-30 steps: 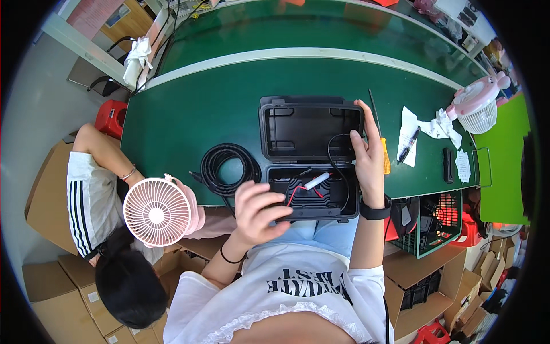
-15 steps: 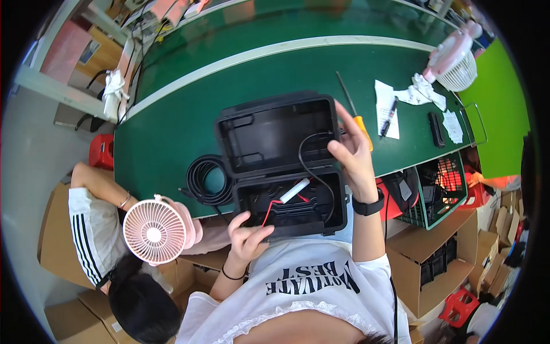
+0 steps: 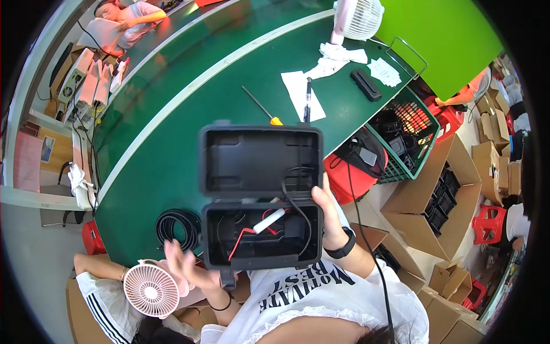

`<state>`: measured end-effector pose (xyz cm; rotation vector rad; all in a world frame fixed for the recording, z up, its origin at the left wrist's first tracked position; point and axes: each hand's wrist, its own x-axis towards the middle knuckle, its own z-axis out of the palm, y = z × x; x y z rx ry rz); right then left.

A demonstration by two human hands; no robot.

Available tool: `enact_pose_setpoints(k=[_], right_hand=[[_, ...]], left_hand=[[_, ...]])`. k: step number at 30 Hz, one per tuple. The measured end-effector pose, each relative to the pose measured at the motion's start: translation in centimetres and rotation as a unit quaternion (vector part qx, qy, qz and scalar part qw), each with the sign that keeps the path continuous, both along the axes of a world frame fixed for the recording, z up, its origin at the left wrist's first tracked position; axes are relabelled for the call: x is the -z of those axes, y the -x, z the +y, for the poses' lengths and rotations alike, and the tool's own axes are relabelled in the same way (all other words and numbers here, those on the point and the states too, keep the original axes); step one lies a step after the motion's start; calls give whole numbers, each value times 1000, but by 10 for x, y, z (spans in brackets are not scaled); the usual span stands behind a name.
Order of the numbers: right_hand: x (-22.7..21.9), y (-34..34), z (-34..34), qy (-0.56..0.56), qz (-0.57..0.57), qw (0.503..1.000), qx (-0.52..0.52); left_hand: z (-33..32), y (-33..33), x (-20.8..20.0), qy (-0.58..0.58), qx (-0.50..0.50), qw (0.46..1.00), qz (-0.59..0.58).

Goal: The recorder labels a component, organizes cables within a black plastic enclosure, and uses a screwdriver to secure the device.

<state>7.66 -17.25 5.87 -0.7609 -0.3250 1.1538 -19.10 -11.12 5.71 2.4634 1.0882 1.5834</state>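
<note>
A black plastic box [image 3: 260, 163] stands with its hinged lid raised, facing me. My right hand [image 3: 326, 212] grips its right edge, thumb on the front near the hinge. Inside the lower half lie a white cylindrical piece [image 3: 269, 221] with red wires [image 3: 239, 236] and a thin black cable that loops up into the lid. My left hand [image 3: 192, 269], somewhat blurred, is off the box at its lower left, fingers stretched out and apparently holding nothing. Just beyond those fingers a coil of black cable [image 3: 179, 229] rests on the green table [image 3: 189, 126].
Past the box lie a screwdriver [image 3: 266, 109], a paper with a pen [image 3: 307, 100], a black case [image 3: 365, 84] and a white fan [image 3: 358, 20]. A green crate [image 3: 421, 146] and cartons [image 3: 464, 212] stand right. A pink fan [image 3: 150, 289] and a co-worker's arm [image 3: 100, 265] are at left.
My view has turned to the right. My left hand has let go of the box's lower left edge and moved left toward the cable coil. My right hand keeps its hold on the box.
</note>
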Motion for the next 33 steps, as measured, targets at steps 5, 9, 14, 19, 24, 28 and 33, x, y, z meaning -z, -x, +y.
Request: enact_pose_setpoints(k=[5,9,14,19,24,28,33], right_hand=[[23,-6,-13,26,14,995,96],[27,-1,-9,16,-4,996,91],[37,20,5,1,-8,998,59],[21,20,13,-13,-69,997,-11],[-11,26,17,-57,-74,996,-7],[-15,26,11,-58,-90,994,28],[-6,31,8,-49,-200,976,63]], left_hand=[[18,6,3,265,-255,855,366],[22,7,9,230,-228,901,289],[6,0,-19,317,-82,943,57],[20,16,-18,445,170,878,-50],[34,22,7,467,177,866,-14],[50,7,-8,528,205,824,-11],[66,-5,2,543,193,816,-47]])
